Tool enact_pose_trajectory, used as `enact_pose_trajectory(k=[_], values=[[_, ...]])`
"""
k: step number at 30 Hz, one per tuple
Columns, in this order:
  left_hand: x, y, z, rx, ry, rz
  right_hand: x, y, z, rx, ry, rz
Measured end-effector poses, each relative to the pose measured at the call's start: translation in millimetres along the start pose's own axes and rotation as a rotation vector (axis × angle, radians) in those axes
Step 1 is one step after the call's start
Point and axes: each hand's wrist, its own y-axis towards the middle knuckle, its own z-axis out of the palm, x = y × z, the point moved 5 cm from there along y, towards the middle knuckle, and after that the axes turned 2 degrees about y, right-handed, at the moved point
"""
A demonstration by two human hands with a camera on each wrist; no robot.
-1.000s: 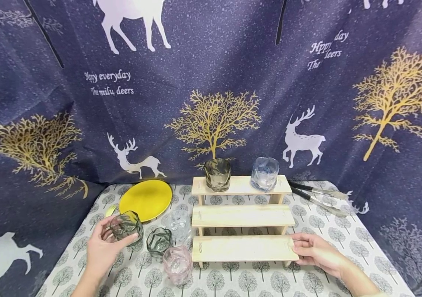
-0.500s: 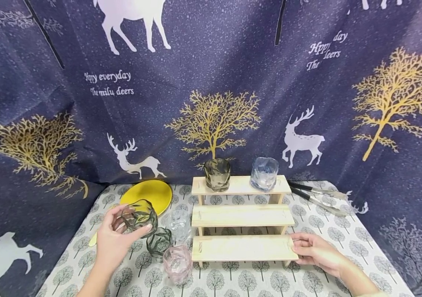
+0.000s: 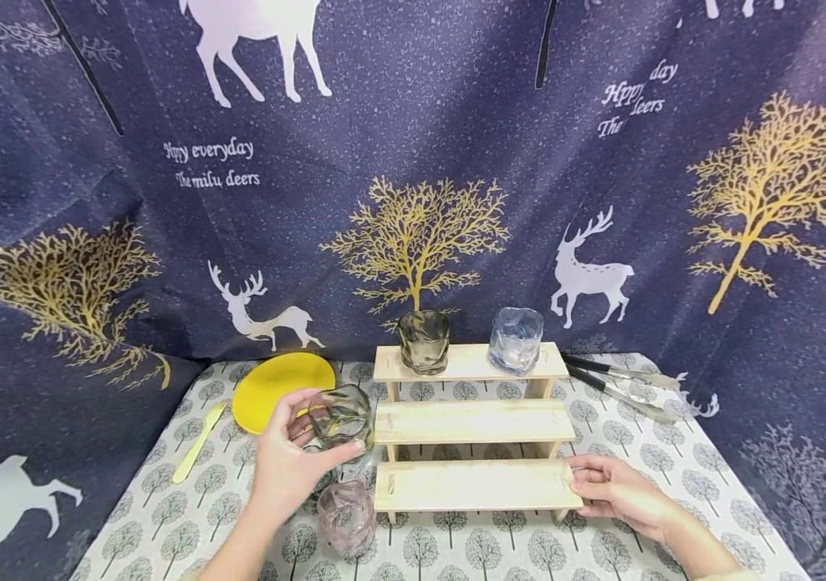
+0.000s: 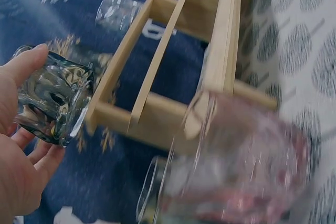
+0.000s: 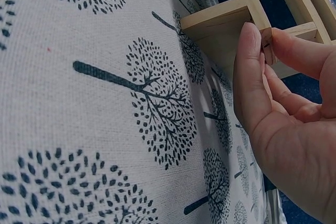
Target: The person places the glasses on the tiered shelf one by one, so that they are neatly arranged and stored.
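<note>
My left hand (image 3: 289, 460) grips a grey-green glass cup (image 3: 341, 415) with wavy sides, raised beside the left edge of the wooden three-step shelf (image 3: 474, 486). In the left wrist view the thumb and fingers wrap this cup (image 4: 50, 95). My right hand (image 3: 619, 496) pinches the right end of the shelf's lowest board, as the right wrist view also shows with thumb and forefinger at the wood (image 5: 218, 19). Below the left hand a pink glass cup (image 3: 347, 516) stands on the table. Other cups behind the left hand are mostly hidden.
On the top board stand a dark grey glass cup (image 3: 423, 343) and a blue glass cup (image 3: 517, 340). A yellow plate (image 3: 271, 387) and a yellow-green fork (image 3: 198, 444) lie at left. Black-handled utensils (image 3: 623, 387) lie right of the shelf.
My left hand has carried the grey-green cup rightward, from near the plate to the shelf's left edge, uncovering the fork. The right hand stays at the lowest board.
</note>
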Motion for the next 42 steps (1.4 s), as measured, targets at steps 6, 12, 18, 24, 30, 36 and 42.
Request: enact_pose_trajectory(k=[6, 12, 18, 24, 30, 36, 42], values=[[-5.9, -1.1, 39.0, 0.082, -0.074, 0.026, 1, 1, 1.4, -0.007, -0.01, 0.001], [-19.2, -3.3, 85.0, 0.175, -0.166, 0.051, 1, 1, 1.1, -0.008, -0.016, -0.005], [-27.2, -2.7, 135.7, 0.232, -0.167, 0.059, 1, 0, -1.4, -0.014, -0.02, -0.007], [-29.2, 0.1, 173.2, 0.237, -0.166, 0.047, -1, 0, -0.8, -0.004, -0.016, -0.011], [-28.5, 3.7, 203.2, 0.228, -0.126, 0.037, -3, 0, -0.5, 0.008, 0.006, -0.019], [-27.7, 6.5, 225.1, 0.215, -0.089, 0.031, -3, 0, -0.4, 0.014, 0.01, -0.031], [-25.6, 7.9, 237.5, 0.206, -0.058, 0.024, -3, -1, 0.4, 0.021, 0.018, -0.026]])
